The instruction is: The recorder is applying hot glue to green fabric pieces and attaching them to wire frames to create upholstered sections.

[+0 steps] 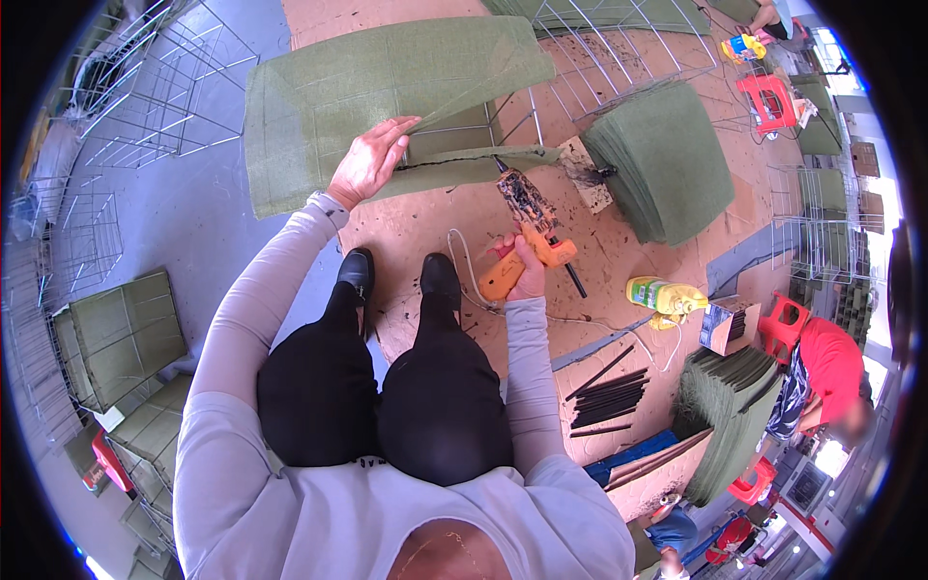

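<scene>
A green fabric sheet (329,106) lies over a thin metal wire frame (464,126) in front of me. My left hand (372,159) holds the sheet's near edge, fingers on top and thumb by the edge. A line of black glue runs along the green strip (454,166) below that edge. My right hand (525,269) grips an orange glue gun (556,251) smeared with black. Its nozzle points at the right part of the glue line; whether it touches is hard to tell. A black glue stick (576,280) sticks out of its back.
A stack of green sheets (667,159) and a stained cardboard piece (586,174) lie right of the frame. Black glue sticks (609,398), a yellow bottle (665,295) and the gun's white cord (459,256) lie nearer. Wire frames (169,97) stand left. A person in red (831,372) bends at right.
</scene>
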Action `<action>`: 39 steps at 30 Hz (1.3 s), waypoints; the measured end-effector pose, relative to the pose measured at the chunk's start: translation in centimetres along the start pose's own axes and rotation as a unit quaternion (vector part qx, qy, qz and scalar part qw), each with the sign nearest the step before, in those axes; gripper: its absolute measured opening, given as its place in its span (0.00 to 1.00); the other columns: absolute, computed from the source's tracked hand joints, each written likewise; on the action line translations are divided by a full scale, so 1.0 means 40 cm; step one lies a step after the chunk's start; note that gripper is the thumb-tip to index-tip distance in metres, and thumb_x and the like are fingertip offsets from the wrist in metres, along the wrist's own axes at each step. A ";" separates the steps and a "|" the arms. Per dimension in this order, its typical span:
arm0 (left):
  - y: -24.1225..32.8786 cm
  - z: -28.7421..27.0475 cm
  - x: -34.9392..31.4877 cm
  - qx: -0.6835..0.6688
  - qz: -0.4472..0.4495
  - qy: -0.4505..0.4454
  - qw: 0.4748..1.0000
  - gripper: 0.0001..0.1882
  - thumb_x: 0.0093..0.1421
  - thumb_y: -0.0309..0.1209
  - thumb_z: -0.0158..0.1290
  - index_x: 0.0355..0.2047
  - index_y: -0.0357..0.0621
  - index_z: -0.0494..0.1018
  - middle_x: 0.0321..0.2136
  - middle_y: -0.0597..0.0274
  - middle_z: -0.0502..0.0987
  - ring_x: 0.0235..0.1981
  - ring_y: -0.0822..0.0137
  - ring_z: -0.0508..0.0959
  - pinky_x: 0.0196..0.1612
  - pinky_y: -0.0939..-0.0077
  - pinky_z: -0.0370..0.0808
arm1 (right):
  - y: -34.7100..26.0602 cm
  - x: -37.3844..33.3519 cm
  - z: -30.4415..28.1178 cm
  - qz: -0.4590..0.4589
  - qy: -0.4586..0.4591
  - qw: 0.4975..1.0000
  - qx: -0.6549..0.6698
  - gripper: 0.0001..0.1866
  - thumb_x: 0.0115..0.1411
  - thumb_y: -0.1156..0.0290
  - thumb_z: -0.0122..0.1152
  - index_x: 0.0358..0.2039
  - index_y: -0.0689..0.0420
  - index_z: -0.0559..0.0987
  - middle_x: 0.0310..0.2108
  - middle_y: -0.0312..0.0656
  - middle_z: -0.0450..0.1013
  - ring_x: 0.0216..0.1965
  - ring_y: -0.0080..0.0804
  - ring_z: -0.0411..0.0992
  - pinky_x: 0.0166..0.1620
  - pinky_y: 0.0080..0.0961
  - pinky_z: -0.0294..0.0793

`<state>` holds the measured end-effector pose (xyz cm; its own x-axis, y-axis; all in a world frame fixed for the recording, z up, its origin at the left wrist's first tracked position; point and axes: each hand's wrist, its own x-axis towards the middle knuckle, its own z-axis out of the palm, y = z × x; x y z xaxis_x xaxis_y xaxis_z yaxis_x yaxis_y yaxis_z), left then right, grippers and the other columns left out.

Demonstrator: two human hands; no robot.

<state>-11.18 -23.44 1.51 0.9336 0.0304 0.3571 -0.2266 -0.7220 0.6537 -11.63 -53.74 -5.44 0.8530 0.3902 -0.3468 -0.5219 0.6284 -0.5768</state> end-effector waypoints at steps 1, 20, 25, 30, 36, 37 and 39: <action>0.003 0.001 0.002 -0.003 -0.001 -0.001 1.000 0.18 0.63 0.34 0.38 0.50 0.39 0.65 0.46 0.47 0.70 0.48 0.48 0.70 0.51 0.64 0.67 | -0.002 0.001 -0.004 -0.005 0.001 1.000 0.003 0.14 0.58 0.74 0.53 0.45 0.60 0.68 0.28 0.39 0.68 0.33 0.33 0.69 0.41 0.31 0.70; -0.001 -0.004 -0.004 0.017 -0.024 -0.008 1.000 0.19 0.63 0.34 0.37 0.48 0.34 0.66 0.46 0.46 0.70 0.46 0.47 0.70 0.51 0.65 0.67 | -0.056 0.006 0.007 -0.062 0.037 0.997 -0.008 0.16 0.58 0.74 0.52 0.47 0.63 0.68 0.29 0.40 0.67 0.33 0.33 0.67 0.43 0.29 0.68; -0.004 -0.001 -0.003 0.007 -0.010 -0.006 1.000 0.19 0.63 0.34 0.37 0.49 0.36 0.65 0.47 0.46 0.70 0.48 0.48 0.69 0.52 0.65 0.67 | -0.066 0.016 -0.018 -0.087 0.046 0.995 -0.014 0.16 0.58 0.73 0.52 0.47 0.63 0.68 0.29 0.40 0.67 0.33 0.32 0.67 0.43 0.30 0.68; -0.008 -0.002 -0.003 -0.005 -0.006 -0.011 1.000 0.19 0.64 0.35 0.37 0.50 0.38 0.65 0.47 0.47 0.70 0.49 0.48 0.69 0.53 0.64 0.66 | -0.078 0.019 -0.050 -0.110 0.054 0.992 -0.023 0.16 0.58 0.72 0.53 0.47 0.63 0.68 0.29 0.39 0.67 0.33 0.31 0.67 0.42 0.30 0.69; -0.005 -0.003 -0.002 -0.014 -0.015 -0.019 1.000 0.19 0.64 0.36 0.36 0.50 0.38 0.65 0.47 0.47 0.70 0.49 0.48 0.69 0.53 0.64 0.66 | -0.098 0.023 -0.061 -0.128 0.074 0.989 -0.008 0.16 0.58 0.72 0.54 0.46 0.62 0.69 0.29 0.38 0.67 0.32 0.29 0.67 0.41 0.29 0.70; -0.006 -0.004 -0.002 -0.009 -0.017 -0.019 1.000 0.19 0.64 0.36 0.36 0.50 0.39 0.65 0.47 0.47 0.70 0.49 0.48 0.69 0.53 0.64 0.66 | -0.096 0.023 -0.056 -0.120 0.078 0.990 -0.011 0.16 0.58 0.72 0.54 0.46 0.62 0.69 0.29 0.38 0.67 0.32 0.29 0.67 0.40 0.28 0.70; -0.004 -0.004 -0.003 -0.010 -0.017 -0.020 1.000 0.19 0.64 0.35 0.36 0.50 0.39 0.65 0.47 0.47 0.70 0.49 0.48 0.69 0.53 0.64 0.66 | -0.090 0.022 -0.038 -0.113 0.082 0.990 -0.015 0.16 0.58 0.72 0.54 0.46 0.62 0.69 0.29 0.38 0.67 0.32 0.28 0.67 0.40 0.28 0.70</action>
<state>-11.29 -23.20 1.47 0.9511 0.0277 0.3077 -0.1989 -0.7072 0.6785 -8.99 -56.68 -4.80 0.9389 0.1264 -0.3202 -0.3195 0.6663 -0.6737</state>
